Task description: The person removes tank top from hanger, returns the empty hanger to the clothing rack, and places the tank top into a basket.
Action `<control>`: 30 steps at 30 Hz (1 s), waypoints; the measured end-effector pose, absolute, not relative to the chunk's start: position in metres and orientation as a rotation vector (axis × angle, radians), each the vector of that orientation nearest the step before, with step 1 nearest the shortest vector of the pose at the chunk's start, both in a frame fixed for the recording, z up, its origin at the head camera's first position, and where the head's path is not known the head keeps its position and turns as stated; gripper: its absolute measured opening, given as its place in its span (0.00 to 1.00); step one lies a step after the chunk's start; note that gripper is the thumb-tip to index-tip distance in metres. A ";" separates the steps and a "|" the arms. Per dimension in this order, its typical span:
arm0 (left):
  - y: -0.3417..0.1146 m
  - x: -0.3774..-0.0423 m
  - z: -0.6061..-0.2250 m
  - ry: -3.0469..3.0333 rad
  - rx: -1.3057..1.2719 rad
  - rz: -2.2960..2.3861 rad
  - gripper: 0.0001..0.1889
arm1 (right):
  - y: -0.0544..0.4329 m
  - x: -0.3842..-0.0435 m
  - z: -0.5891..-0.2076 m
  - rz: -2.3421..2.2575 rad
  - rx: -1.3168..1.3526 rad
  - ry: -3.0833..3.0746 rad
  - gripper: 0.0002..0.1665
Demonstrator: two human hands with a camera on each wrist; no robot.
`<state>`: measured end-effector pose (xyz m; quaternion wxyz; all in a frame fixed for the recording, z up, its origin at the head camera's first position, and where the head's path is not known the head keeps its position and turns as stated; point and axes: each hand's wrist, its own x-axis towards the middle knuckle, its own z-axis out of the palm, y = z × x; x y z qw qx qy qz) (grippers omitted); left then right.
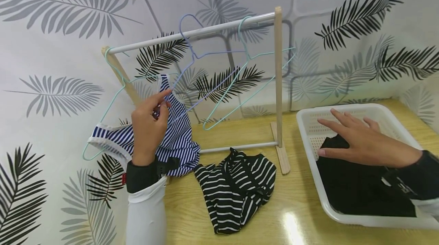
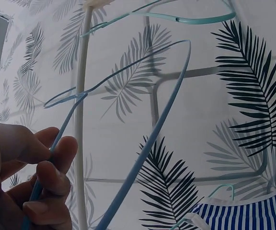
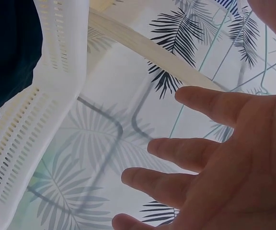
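Observation:
My left hand [image 1: 149, 127] pinches the wire of a blue hanger [image 2: 160, 122] between thumb and fingers; the hanger's hook is over the rack's white rod [image 1: 223, 28]. Behind that hand, a blue-and-white striped garment [image 1: 181, 130] hangs from a teal hanger [image 1: 110, 104] at the rod's left end. My right hand [image 1: 360, 142] is above a white basket [image 1: 384, 220], its fingers spread and holding nothing. Black cloth [image 1: 360, 191] lies inside the basket, partly hidden by the right hand and wrist.
A black-and-white striped garment [image 1: 236, 191] lies crumpled on the wooden table [image 1: 192, 214], in front of the rack. Another teal hanger [image 1: 247, 59] hangs bare near the rack's right wooden post [image 1: 278, 85]. A leaf-patterned curtain [image 1: 51, 58] stands behind.

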<state>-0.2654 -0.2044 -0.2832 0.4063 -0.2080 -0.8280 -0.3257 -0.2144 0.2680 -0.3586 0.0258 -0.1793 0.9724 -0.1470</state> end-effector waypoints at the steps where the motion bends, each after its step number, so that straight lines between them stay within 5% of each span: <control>1: -0.203 -0.267 -0.284 -2.095 -0.527 -0.823 0.17 | 0.268 -0.214 -0.359 -0.453 -0.555 3.007 0.55; 30: -0.193 -0.278 -0.303 -2.267 -0.533 -0.837 0.17 | 0.269 -0.209 -0.357 -0.516 -0.536 2.992 0.55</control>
